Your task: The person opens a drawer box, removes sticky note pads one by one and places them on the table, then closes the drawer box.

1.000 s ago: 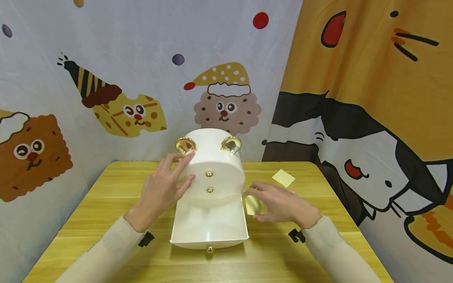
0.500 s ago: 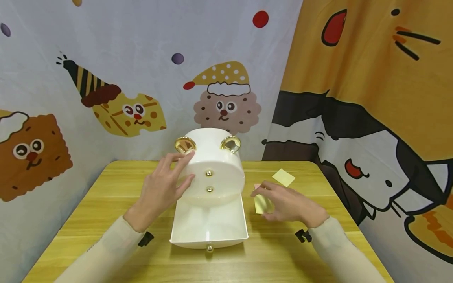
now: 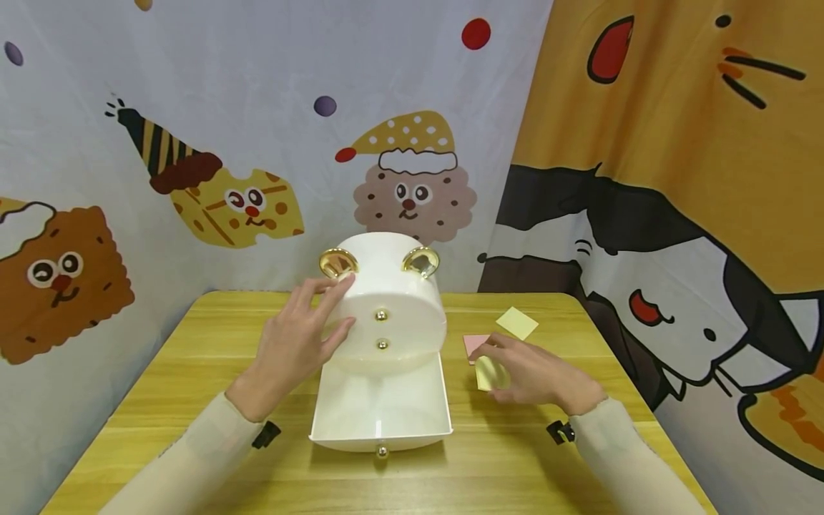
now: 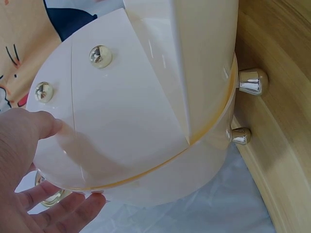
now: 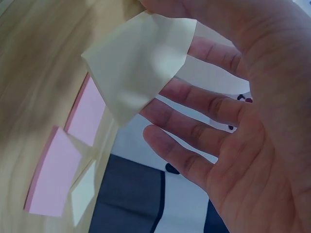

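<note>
A white storage box [image 3: 412, 315] with gold ear-like rings and gold knobs stands mid-table, its lower drawer [image 3: 380, 411] pulled out toward me. My left hand [image 3: 292, 343] holds the box at its left side. In the left wrist view the thumb rests on the front face and the fingers lie along the rounded side. Right of the box, my right hand [image 3: 534, 368] pinches a yellow sticky note [image 5: 138, 63] above the table. Two pink sticky note pads [image 5: 53, 174] lie beyond it in the right wrist view; the head view shows part of one pink pad [image 3: 474, 345].
Another pale yellow sticky note [image 3: 518, 323] lies on the wooden table [image 3: 193, 400] toward the back right. A fabric backdrop [image 3: 257, 93] with cartoon prints hangs behind the table and along its sides.
My right hand has moved right, away from the box, with the yellow sticky note. More of the pink pad now shows. The left hand, box and drawer have stayed put.
</note>
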Demonstrator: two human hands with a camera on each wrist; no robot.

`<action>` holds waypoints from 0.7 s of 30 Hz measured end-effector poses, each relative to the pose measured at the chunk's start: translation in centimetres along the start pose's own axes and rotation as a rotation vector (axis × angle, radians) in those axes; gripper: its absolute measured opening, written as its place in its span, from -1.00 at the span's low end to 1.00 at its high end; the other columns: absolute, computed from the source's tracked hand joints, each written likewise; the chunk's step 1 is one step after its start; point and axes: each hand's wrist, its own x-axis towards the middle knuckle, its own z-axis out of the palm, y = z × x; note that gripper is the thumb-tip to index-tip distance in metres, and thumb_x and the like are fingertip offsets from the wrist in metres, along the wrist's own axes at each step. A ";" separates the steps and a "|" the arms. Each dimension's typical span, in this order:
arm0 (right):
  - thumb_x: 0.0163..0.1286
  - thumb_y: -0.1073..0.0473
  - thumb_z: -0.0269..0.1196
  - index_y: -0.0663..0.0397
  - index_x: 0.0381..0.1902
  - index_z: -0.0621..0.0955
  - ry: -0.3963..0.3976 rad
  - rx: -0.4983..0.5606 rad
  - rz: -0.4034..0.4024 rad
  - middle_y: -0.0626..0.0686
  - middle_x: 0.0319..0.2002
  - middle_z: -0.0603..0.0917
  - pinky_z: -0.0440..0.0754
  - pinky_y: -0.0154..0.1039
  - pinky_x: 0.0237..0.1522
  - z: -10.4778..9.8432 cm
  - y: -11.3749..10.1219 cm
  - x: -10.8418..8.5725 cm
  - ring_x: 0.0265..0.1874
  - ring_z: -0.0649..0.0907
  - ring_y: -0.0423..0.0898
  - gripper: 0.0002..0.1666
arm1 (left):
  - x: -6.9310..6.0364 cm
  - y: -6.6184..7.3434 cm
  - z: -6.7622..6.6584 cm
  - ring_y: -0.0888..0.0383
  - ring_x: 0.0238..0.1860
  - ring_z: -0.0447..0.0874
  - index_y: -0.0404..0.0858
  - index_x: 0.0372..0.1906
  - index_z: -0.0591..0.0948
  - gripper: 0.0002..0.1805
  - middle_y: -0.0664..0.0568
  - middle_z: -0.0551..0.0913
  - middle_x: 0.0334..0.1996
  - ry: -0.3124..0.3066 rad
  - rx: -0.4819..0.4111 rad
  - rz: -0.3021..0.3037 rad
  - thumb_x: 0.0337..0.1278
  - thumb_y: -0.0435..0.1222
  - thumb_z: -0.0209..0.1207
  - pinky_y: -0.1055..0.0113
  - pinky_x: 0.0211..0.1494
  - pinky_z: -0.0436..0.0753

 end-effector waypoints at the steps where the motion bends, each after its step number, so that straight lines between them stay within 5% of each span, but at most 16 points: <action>1: 0.36 0.09 0.69 -0.15 0.44 0.73 0.000 0.001 0.000 0.06 0.42 0.72 0.86 0.10 0.30 0.1 0.2 -0.1 0.26 0.77 0.03 -0.29 | 0.0 0.0 0.0 -0.18 0.02 0.82 -0.10 0.70 0.59 -0.13 -0.24 0.69 0.31 0.000 0.000 0.000 0.38 -0.15 0.67 0.40 -0.61 0.50; 21: 0.32 0.14 0.68 -0.18 0.45 0.75 -0.024 0.033 0.057 -0.01 0.34 0.72 0.85 0.08 0.19 1.4 2.3 -1.0 0.14 0.76 0.00 -0.26 | 0.0 0.1 0.0 -0.19 0.03 0.82 -0.09 0.71 0.59 -0.14 -0.23 0.69 0.31 0.001 0.003 -0.001 0.38 -0.14 0.66 0.36 -0.62 0.52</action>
